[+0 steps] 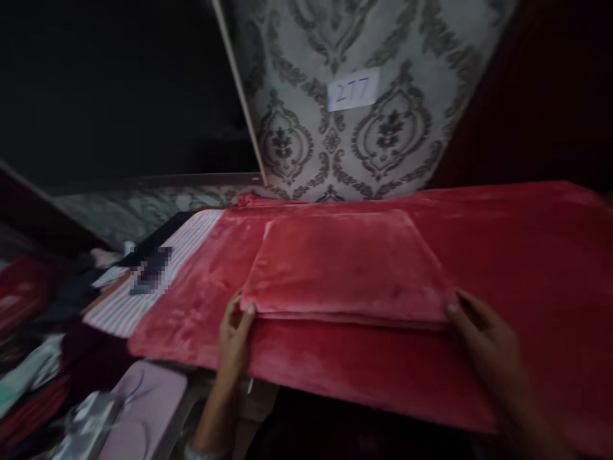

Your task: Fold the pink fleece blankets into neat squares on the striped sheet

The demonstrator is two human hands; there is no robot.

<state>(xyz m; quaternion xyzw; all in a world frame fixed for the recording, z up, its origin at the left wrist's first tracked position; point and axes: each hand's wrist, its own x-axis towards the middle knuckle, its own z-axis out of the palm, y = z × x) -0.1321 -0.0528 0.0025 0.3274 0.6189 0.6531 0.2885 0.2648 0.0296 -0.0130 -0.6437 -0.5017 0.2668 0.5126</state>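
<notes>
Head view, we see one folded red cloth [349,268] lying on one spread red blanket [527,268], left hand [234,338] pinching its near left corner, right hand [483,338] curled at its near right corner, striped cloth [143,294] past the blanket's left edge, one paper label [354,89] on the patterned wall [306,140] behind.

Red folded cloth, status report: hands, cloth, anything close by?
Left hand grips folded red cloth at near-left corner. Right hand touches near-right corner. Cloth lies on red blanket. Striped fabric alongside, left.
</notes>
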